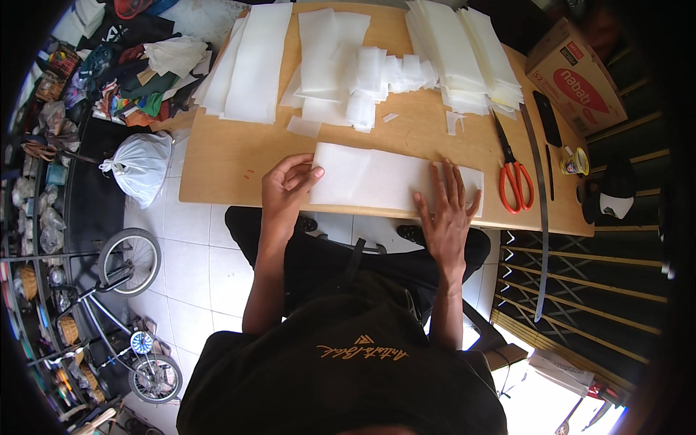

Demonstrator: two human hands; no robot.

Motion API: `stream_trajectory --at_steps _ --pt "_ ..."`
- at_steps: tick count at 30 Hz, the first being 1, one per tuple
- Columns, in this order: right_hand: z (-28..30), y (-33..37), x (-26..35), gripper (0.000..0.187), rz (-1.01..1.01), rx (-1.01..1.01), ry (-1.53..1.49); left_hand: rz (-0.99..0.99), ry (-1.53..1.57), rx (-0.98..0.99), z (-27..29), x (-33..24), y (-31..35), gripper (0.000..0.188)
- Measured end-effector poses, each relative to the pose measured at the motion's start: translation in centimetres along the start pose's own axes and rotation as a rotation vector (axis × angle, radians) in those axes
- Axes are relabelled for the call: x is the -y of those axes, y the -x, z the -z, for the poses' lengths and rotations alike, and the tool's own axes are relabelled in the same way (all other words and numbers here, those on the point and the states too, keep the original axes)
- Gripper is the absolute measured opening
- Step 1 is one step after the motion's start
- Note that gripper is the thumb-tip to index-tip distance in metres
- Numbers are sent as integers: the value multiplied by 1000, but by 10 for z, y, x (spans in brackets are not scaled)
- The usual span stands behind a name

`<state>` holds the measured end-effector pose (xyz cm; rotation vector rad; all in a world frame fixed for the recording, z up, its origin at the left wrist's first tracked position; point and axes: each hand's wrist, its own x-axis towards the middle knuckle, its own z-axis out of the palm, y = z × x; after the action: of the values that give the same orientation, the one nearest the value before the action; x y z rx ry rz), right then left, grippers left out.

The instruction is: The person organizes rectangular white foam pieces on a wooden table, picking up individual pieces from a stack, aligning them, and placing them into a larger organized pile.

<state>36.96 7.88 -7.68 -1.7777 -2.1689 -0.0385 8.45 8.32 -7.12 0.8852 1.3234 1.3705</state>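
A long white strip of thin sheet material [377,177], paper or fabric, lies flat along the table's near edge. My left hand [285,190] grips its left end, the thumb on top and the other fingers curled at the edge. On the strip's right part, my right hand [446,210] rests palm down with its fingers spread. To the right of that hand lie scissors with orange handles [515,183], their dark blades pointing away from me.
Stacks of white strips [257,61] and small cut pieces [370,76] cover the far side of the wooden table [217,163]. A long metal ruler [544,239] overhangs the near edge at right, beside a black phone [547,118]. A cardboard box [576,76] stands at far right.
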Motion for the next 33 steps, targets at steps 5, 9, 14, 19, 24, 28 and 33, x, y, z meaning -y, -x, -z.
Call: stream_trajectory --at_steps 5,9,14,19,24,28,33 --pt "2 0 0 56 -5 3 -21 -160 -281 -86 8 6 0 27" --pt "-1 -1 -3 54 -22 13 10 -264 -474 -205 7 12 -2 28" --pt "-5 1 -7 52 -19 -3 17 -302 -682 -234 4 11 3 28" --pt "-5 2 -4 55 -12 -9 36 -561 -935 -139 5 11 8 21" --pt "4 -7 37 57 87 -23 -53 -617 -1129 -69 2 10 16 31" --pt "-9 -20 98 60 324 39 -206 -628 -1195 -30 -5 28 22 47" --pt "-38 -28 117 65 399 73 -242 -594 -1250 18 1 29 25 54"
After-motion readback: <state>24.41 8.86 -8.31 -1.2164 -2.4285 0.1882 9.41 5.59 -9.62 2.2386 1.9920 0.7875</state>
